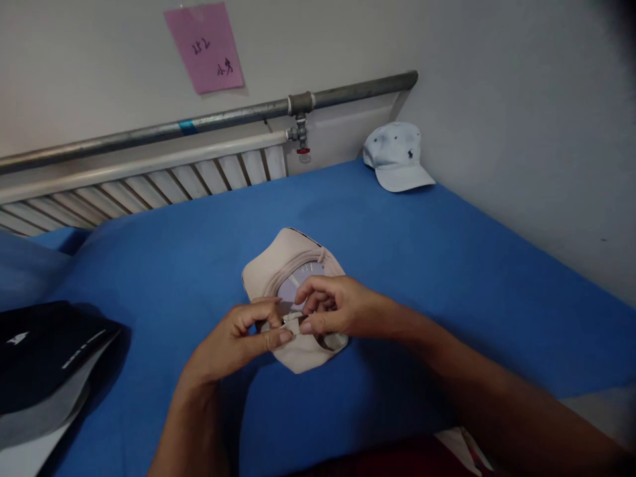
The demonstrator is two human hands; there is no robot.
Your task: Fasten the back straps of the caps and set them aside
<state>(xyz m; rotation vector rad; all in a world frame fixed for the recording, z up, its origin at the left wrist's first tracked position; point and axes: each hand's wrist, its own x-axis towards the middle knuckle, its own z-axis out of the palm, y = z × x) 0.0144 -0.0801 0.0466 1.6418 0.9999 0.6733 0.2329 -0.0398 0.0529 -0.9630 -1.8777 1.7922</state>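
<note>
Two hands, our left hand (pixel 238 334) and right hand (pixel 338 308), pinch the beige cotton cap's (pixel 278 265) rear strap (pixel 293 324); it looks unfastened yet.

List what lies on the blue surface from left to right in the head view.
Black cap → left hand → beige cap, lying upside down and pinched at its back strap by both hands → right hand → light blue cap in the far corner by the wall.
</note>
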